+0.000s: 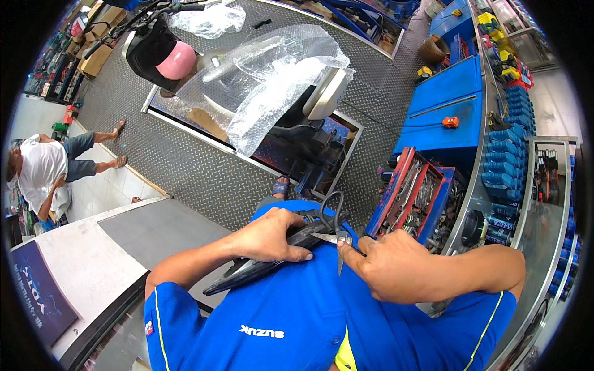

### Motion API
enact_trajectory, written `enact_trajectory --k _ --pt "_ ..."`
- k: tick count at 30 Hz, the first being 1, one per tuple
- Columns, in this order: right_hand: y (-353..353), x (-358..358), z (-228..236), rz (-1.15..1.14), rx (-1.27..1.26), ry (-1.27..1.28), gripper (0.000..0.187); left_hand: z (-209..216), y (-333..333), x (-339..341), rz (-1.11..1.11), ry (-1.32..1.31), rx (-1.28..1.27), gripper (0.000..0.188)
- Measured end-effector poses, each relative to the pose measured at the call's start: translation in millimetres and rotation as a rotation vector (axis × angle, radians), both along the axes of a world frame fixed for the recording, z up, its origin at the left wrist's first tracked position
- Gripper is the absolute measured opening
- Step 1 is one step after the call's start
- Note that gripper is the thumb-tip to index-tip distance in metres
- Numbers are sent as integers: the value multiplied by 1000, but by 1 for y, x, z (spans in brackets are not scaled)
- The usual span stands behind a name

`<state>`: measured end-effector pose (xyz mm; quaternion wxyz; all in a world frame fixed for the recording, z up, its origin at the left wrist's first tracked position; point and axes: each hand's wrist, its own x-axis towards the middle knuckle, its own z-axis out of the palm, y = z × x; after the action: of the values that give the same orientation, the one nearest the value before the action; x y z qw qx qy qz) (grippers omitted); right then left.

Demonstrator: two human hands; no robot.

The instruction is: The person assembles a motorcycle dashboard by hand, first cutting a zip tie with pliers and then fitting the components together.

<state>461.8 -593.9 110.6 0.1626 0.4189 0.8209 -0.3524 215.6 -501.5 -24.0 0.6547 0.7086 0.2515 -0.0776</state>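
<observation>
My left hand (pixel 269 238) is closed around a long, glossy black part (pixel 250 270), its thumb on top. The part tapers toward the lower left and lies close against my blue shirt; its exact kind I cannot make out. In my right hand (pixel 393 263) is a pair of scissors (pixel 342 237), pinched near the pivot. Their black handle loops point away from me. The blades stand apart, one tip reaching toward the black part near my left fingers, the other pointing down toward my shirt. Whether a blade touches the part I cannot tell.
An open red and blue toolbox (pixel 411 191) with wrenches stands ahead to the right, beside a blue cabinet (pixel 442 105). A motorbike under bubble wrap (pixel 266 80) stands on a platform ahead. Another person (pixel 52 164) is at the left. Blue bottles (pixel 504 161) line the right side.
</observation>
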Motion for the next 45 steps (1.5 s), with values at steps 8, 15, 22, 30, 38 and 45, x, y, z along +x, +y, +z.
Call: enact_trajectory --k 8,15,22,30,38,45 --pt "19 -4 -15 -15 -93 38 65 -9 9 -5 57 52 25 51" --pt "28 -7 -41 -44 -71 94 65 -17 18 -8 27 100 111 42" --pt "27 -8 -46 -42 -61 130 64 -7 12 -7 28 142 167 43" --pt "26 -10 -46 -62 -93 138 59 -14 2 -9 61 62 191 36" --pt "24 -10 -49 -65 -82 142 58 -14 0 -9 39 59 215 33" --pt "21 -9 -52 -74 -70 134 60 -12 1 -7 58 -51 255 35"
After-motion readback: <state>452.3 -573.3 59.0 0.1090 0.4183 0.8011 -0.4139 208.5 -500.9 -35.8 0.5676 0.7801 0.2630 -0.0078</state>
